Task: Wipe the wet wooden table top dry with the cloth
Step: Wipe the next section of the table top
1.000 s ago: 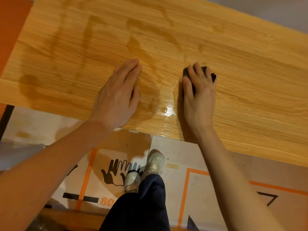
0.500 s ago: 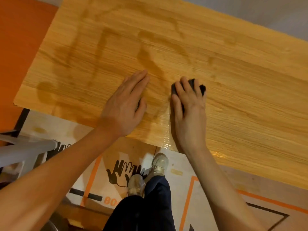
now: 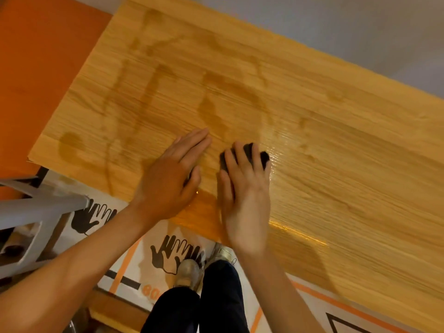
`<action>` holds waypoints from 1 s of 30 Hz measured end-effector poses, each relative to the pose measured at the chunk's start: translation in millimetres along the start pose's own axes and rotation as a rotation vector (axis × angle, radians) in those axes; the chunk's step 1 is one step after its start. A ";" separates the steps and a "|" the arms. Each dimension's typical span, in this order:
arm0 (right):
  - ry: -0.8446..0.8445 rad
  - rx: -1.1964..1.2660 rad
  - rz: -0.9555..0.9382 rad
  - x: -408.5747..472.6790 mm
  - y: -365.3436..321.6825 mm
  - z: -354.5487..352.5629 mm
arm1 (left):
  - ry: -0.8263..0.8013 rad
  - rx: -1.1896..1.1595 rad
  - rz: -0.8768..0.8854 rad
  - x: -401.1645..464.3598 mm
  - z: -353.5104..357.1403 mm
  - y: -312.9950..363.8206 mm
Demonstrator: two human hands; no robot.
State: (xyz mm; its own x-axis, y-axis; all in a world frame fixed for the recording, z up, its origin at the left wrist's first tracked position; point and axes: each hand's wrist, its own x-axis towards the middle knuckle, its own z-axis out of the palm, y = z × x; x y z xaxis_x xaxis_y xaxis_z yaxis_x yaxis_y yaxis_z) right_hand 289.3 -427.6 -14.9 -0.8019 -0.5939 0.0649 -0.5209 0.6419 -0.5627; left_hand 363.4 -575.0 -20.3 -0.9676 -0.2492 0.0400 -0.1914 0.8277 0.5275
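From the head camera, the person leans over the light, wood-grain counter (image 3: 324, 145), whose surface carries dark damp streaks on its left half and a glossy wet sheen near the front edge. The right hand (image 3: 245, 195) presses a small dark cloth (image 3: 260, 156) flat against the counter, its fingers (image 3: 240, 155) spread over it rather than closed around it. Just beside it, the left hand (image 3: 173, 179) lies palm down, fingers released and extended. Below, pale shoes (image 3: 189, 270) stand on a printed floor mat (image 3: 129, 267).
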 end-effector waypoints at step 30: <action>0.016 0.038 0.036 75.6 20.0 -15.7 | 0.044 -0.137 -0.062 48.0 -26.0 -16.3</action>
State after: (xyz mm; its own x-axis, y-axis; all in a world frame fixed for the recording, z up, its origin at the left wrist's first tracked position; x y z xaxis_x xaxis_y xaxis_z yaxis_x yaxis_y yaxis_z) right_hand 213.7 -452.1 -8.4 -0.8248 -0.5626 0.0571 -0.4802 0.6436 -0.5960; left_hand 324.3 -613.5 -4.9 -0.9460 -0.3218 0.0395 -0.2231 0.7346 0.6408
